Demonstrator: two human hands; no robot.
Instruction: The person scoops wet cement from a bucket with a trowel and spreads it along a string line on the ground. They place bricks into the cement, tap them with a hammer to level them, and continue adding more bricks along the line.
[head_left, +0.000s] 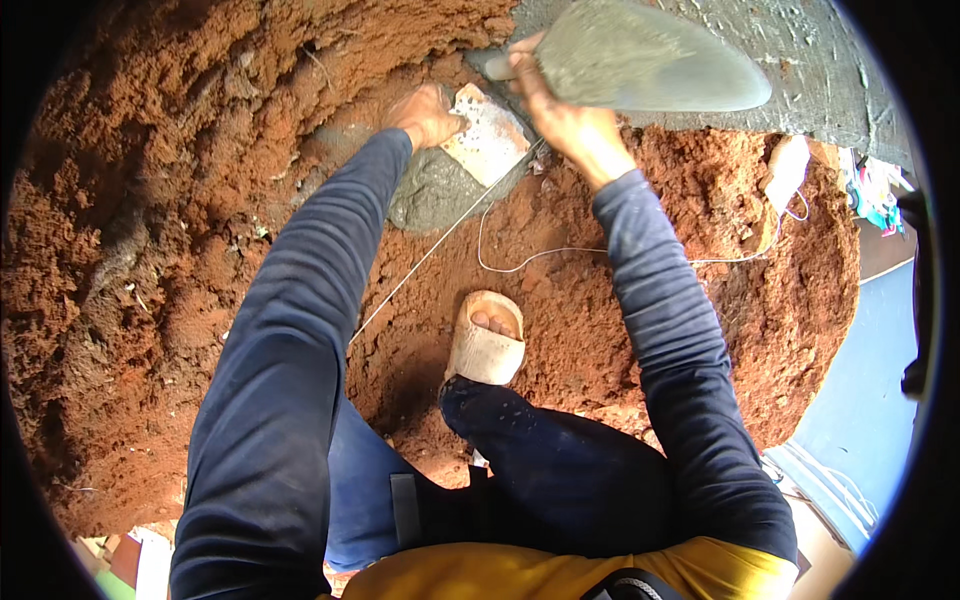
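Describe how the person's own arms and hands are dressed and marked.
Both arms wear long dark navy-blue knit sleeves reaching to the wrists, slightly dusty and creased at the elbows. The left hand and right hand are bare, with no gloves, rings or watch visible, and grey mortar smears show on the fingers. A yellow garment shows below the sleeves.

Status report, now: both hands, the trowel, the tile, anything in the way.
Left hand on pale tile, pressing it onto grey mortar. Right hand grips mortar-coated trowel, raised. White string loose across red soil.
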